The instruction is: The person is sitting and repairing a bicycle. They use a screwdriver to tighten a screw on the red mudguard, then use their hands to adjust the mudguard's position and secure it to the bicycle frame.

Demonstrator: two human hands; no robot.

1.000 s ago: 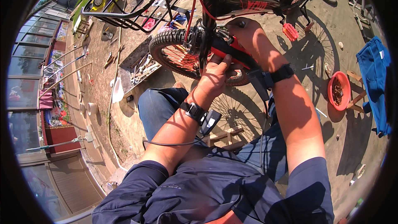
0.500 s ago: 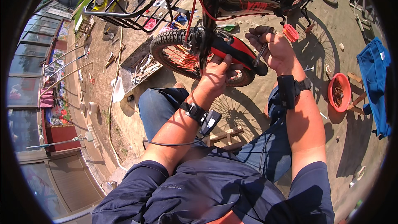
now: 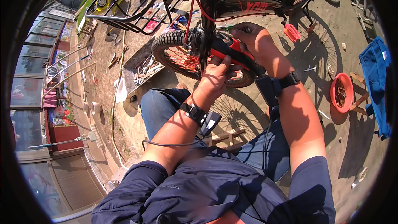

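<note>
"Where's the fender right now?"

"In front of me, on the bike: the fender, red and black, sits over the front wheel, just beside the fork."

"What are your hands doing?"

"My left hand has its fingers grasping the near edge of the fender, thumb on top. My right hand is at the far side of it, fingers bent (whether they clench anything I cannot tell, since the hand hides it)."

"Anything on your wrists?"

"A black strap on each: one left, one right."

"And around you?"

"A wire basket juts out up front. A tray of tools lies to my left. To my right, near the blue cloth, there's a red bowl with brownish bits inside. A red pedal hangs just beyond my right hand."
</note>
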